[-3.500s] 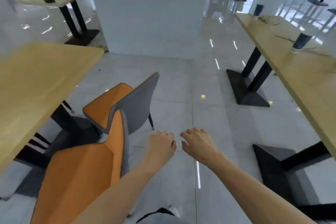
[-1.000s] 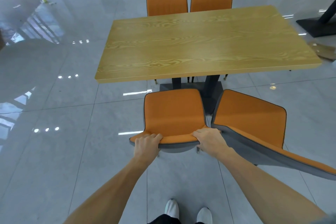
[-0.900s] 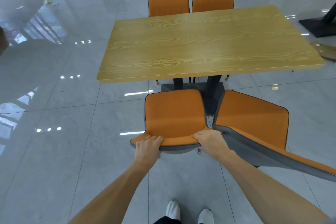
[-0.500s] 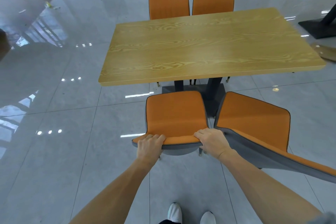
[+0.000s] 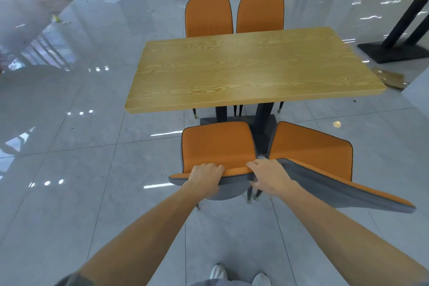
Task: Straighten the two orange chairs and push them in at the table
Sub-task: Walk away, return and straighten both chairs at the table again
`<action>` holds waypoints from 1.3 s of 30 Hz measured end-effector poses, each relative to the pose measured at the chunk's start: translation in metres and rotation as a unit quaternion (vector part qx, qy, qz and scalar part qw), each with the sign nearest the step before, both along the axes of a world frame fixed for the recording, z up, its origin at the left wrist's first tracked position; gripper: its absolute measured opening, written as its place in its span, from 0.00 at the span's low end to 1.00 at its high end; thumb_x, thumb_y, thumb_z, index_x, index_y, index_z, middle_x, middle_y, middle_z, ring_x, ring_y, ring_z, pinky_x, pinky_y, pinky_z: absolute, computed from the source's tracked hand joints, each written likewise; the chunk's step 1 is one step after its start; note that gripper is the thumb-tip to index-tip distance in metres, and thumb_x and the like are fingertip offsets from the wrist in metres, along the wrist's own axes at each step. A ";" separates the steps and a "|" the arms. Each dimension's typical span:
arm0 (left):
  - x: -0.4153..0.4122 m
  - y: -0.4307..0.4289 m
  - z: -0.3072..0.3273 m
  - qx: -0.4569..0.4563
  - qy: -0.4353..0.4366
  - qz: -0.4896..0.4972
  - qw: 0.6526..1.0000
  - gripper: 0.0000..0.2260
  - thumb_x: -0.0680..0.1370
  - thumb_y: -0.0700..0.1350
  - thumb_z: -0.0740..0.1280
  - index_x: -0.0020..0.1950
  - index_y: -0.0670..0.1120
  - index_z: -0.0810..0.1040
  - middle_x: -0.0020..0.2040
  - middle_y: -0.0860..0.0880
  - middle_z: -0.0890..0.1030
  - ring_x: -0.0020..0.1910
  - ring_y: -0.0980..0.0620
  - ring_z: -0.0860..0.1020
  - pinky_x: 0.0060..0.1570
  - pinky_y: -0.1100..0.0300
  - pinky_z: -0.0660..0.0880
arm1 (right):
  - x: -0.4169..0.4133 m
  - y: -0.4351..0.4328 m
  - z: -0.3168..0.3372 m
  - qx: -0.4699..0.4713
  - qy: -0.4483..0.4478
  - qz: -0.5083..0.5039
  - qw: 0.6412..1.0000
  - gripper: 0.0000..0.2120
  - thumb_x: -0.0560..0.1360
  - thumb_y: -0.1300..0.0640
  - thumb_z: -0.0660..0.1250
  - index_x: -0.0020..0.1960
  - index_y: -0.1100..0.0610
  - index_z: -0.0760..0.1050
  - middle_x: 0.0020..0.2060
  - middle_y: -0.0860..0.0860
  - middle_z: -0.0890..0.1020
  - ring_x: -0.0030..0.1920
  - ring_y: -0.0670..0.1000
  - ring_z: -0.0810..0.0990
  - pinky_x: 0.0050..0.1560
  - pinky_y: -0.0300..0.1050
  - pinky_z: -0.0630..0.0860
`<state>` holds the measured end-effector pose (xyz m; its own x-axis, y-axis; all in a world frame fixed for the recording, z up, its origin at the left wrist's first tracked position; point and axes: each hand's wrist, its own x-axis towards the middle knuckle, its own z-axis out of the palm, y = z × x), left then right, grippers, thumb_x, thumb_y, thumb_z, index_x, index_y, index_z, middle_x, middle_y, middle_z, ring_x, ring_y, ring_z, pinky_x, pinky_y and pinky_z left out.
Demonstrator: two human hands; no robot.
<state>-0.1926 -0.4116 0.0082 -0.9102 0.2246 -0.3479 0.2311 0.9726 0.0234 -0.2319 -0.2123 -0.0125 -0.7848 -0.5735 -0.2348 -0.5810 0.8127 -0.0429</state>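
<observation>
Little has shifted over the last second: both hands keep the grip they had on the near left chair (image 5: 217,146), and that chair stands as it did, squarely facing the table (image 5: 250,69) with its seat just short of the table's near long edge. At the earliest frame the hands hung free above two chairs standing askew beside a table edge. Now the left hand (image 5: 205,176) is closed over the top of the backrest near its left end, fingers curled over the orange front face, and the right hand (image 5: 269,175) is closed over the backrest's right end, fingers on top and the thumb under the grey back. Just beside it, the near right chair (image 5: 311,155) sits turned at an angle, its grey-backed backrest swung out toward the right and its seat corner close to the left chair's right side; whether the two touch I cannot tell. Its seat lies near the table's near edge, off the right half. Across the table, two far orange chairs (image 5: 234,15) stand upright side by side, pushed in at the far long edge. Black table legs (image 5: 262,111) rise from a dark base on the glossy grey tiled floor (image 5: 81,193). White shoes (image 5: 239,277) show at the bottom edge.
</observation>
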 end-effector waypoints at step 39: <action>-0.058 0.275 -0.048 0.016 0.080 -0.083 0.993 0.11 0.70 0.49 0.70 0.50 0.50 0.77 0.46 0.51 0.82 0.50 0.46 0.78 0.55 0.54 0.68 | 0.011 0.293 -0.027 -0.026 -0.041 -0.113 0.992 0.28 0.72 0.49 0.66 0.69 0.52 0.62 0.58 0.52 0.77 0.51 0.56 0.77 0.47 0.51 0.77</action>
